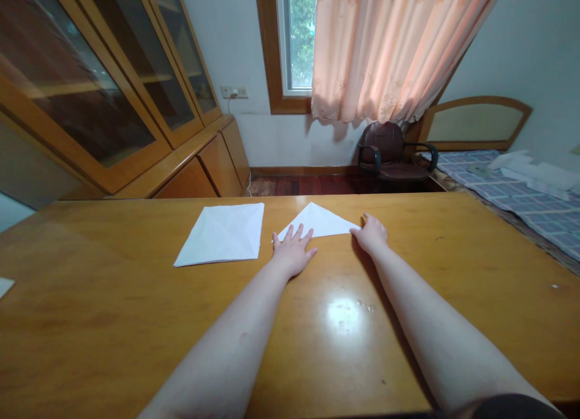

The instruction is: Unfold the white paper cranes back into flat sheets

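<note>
A white sheet of paper (317, 219), folded into a triangle, lies on the wooden table with its peak pointing away from me. My left hand (292, 252) rests flat with spread fingers on the triangle's left part, near its folded lower edge. At the opposite end, my right hand (371, 234) pinches the right corner of the paper between thumb and fingers. To the left of the triangle lies a stack of square white paper (222, 233) with faint diagonal creases; neither hand touches it.
The glossy wooden table (113, 322) spans the view. Beyond it stand a glass-door cabinet (131, 98) at left, a brown armchair (387, 150) below the pink curtain (380, 50), and a bed (512, 183) at right. A pale corner of something (5, 286) shows at the left edge.
</note>
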A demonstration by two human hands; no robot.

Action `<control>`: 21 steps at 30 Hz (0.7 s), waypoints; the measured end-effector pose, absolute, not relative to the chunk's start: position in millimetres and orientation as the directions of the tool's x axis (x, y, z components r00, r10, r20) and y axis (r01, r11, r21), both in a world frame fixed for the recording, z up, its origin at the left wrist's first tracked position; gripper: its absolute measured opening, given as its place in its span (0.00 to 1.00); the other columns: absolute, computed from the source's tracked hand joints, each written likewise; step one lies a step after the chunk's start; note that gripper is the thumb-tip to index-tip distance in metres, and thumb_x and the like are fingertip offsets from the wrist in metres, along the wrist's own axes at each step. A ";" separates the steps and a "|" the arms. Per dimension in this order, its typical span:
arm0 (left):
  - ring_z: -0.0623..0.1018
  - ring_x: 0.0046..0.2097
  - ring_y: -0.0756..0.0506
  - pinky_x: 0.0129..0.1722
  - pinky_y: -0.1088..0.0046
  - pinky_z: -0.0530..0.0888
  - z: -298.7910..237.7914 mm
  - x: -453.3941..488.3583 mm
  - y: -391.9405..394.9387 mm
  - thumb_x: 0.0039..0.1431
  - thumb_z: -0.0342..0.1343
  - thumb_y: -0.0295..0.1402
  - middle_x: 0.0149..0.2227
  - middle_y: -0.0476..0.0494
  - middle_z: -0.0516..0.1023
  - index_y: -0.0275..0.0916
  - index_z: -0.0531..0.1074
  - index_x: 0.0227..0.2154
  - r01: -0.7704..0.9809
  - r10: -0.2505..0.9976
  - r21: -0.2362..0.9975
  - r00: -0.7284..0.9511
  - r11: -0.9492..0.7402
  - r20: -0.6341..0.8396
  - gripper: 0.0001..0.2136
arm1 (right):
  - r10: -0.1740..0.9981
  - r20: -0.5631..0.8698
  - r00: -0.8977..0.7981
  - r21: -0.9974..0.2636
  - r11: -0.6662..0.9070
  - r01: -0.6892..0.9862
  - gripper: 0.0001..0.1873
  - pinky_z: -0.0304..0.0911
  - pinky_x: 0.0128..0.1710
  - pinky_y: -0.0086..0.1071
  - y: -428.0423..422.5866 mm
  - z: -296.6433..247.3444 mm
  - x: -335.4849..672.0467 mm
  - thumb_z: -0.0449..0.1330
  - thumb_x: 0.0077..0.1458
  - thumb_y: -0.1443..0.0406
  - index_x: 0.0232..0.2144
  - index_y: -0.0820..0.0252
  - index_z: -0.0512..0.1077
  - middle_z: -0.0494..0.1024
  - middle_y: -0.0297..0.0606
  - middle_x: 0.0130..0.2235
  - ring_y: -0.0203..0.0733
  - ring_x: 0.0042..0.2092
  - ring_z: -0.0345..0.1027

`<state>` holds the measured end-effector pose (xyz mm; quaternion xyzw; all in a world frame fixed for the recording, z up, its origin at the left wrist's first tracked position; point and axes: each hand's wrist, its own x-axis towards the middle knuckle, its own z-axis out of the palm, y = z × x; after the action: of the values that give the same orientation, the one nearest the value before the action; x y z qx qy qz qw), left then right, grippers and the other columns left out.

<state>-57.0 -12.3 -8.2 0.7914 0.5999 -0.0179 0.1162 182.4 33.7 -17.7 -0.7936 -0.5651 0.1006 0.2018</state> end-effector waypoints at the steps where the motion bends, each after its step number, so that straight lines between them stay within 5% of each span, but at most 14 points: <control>1: 0.40 0.67 0.35 0.57 0.34 0.39 -8.4 -57.5 -12.1 0.58 0.31 0.55 0.68 0.49 0.37 0.55 0.40 0.63 0.954 0.946 0.160 0.278 -0.253 -0.164 0.31 | 0.939 0.064 0.337 -0.424 -0.280 0.861 0.35 0.48 0.58 0.46 33.8 -18.3 182.5 0.60 0.49 0.57 0.57 0.63 0.59 0.63 0.51 0.58 0.55 0.59 0.54; 10: 0.41 0.67 0.35 0.59 0.38 0.41 -8.9 -59.2 -11.6 0.57 0.33 0.57 0.68 0.44 0.39 0.52 0.42 0.64 0.957 0.956 0.170 0.258 -0.233 -0.142 0.33 | 0.922 0.216 0.322 -0.297 -0.252 0.921 0.28 0.37 0.60 0.56 25.9 -16.4 180.4 0.46 0.58 0.65 0.60 0.66 0.54 0.57 0.52 0.62 0.57 0.64 0.44; 13: 0.41 0.67 0.34 0.59 0.38 0.40 -8.6 -58.3 -11.9 0.57 0.33 0.57 0.68 0.43 0.39 0.52 0.42 0.64 0.958 0.956 0.166 0.258 -0.234 -0.140 0.33 | 0.973 0.231 -0.024 -0.290 0.093 0.953 0.28 0.39 0.62 0.49 19.4 -11.2 167.5 0.44 0.61 0.62 0.62 0.64 0.51 0.56 0.48 0.63 0.49 0.64 0.47; 16: 0.41 0.67 0.34 0.59 0.38 0.40 -9.8 -57.8 -12.0 0.57 0.32 0.57 0.68 0.43 0.40 0.51 0.43 0.64 0.959 0.959 0.160 0.255 -0.234 -0.126 0.33 | 0.868 0.085 -0.489 -0.294 0.491 0.820 0.30 0.42 0.62 0.44 10.0 -7.8 151.7 0.46 0.60 0.54 0.62 0.57 0.51 0.55 0.42 0.64 0.44 0.64 0.47; 21: 0.42 0.67 0.34 0.59 0.39 0.41 -12.9 -57.2 -11.8 0.57 0.33 0.57 0.67 0.42 0.41 0.50 0.44 0.64 0.960 0.962 0.154 0.252 -0.234 -0.107 0.33 | 0.792 -0.052 -0.609 -0.297 0.570 0.766 0.32 0.36 0.62 0.54 0.3 -3.0 140.5 0.44 0.59 0.46 0.62 0.48 0.52 0.48 0.39 0.66 0.49 0.66 0.39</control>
<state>-57.2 -11.8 -12.9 0.7856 0.6116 0.0048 0.0940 140.5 0.3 -3.0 -0.4402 -0.8848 0.1464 0.0434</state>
